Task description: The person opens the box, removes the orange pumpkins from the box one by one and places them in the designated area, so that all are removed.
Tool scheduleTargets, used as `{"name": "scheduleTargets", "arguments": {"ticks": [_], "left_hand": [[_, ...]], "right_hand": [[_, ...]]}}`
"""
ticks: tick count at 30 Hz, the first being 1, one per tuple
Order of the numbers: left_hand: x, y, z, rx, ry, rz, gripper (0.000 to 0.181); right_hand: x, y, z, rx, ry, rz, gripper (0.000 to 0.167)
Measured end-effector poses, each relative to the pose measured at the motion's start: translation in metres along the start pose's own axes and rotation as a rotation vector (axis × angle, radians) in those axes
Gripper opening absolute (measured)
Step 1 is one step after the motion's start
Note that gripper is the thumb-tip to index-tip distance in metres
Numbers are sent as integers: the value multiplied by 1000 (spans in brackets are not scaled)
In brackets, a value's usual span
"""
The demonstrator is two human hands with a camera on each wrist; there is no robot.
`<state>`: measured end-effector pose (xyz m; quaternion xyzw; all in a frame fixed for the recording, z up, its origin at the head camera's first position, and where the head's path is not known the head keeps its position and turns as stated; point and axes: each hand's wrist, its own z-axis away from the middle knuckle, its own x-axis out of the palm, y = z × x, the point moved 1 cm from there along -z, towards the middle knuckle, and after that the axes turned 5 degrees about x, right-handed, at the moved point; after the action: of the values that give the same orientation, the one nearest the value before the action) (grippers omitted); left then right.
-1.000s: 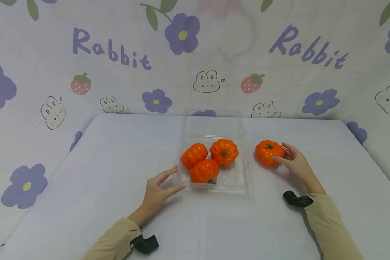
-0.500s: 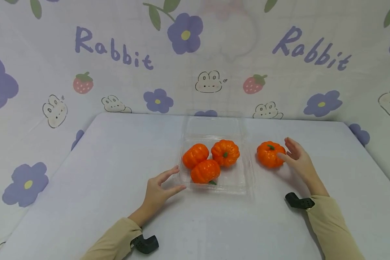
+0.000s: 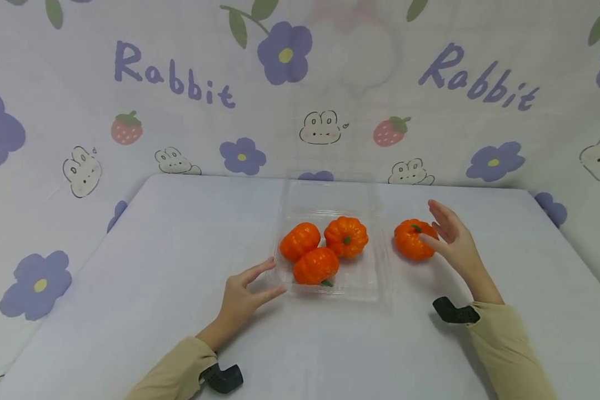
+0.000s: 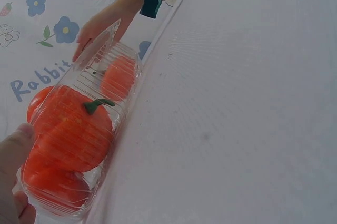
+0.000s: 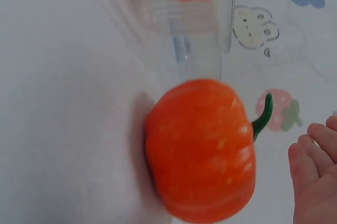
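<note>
A transparent plastic box [image 3: 360,280] with its lid raised at the back holds three orange toy pumpkins [image 3: 346,237]. My left hand [image 3: 240,294] is at the box's front left corner, thumb and index finger spread and fairly straight, their tips at its walls. In the left wrist view the thumb [image 4: 20,142] lies along the box's side. A further orange pumpkin [image 3: 414,244] with a green stem rests on the table right of the box. My right hand [image 3: 457,244] hovers beside that pumpkin, fingers extended and holding nothing; in the right wrist view a gap separates them.
A white table [image 3: 180,233] carries everything. Behind it hangs a cloth [image 3: 190,33] printed with flowers, rabbits and strawberries. Black wrist devices [image 3: 222,379] sit at both sleeves.
My right hand has come off the single pumpkin, and its fingers have straightened and risen. That pumpkin stays on the table. The left hand and the box hold their place.
</note>
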<state>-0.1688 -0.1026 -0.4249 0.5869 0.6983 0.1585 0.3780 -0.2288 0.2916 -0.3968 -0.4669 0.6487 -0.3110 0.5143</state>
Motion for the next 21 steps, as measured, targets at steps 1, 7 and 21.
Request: {"name": "scheduleTargets", "arguments": {"ticks": [1, 7, 21], "left_hand": [[-1, 0, 1, 0, 0, -3, 43], [-1, 0, 2, -26, -2, 32, 43], [-2, -1, 1, -13, 0, 30, 43]], "right_hand": [[3, -3, 0, -18, -7, -11, 69], [14, -15, -5, -112, -30, -28, 73], [57, -66, -12, -189, -163, 169, 77]]}}
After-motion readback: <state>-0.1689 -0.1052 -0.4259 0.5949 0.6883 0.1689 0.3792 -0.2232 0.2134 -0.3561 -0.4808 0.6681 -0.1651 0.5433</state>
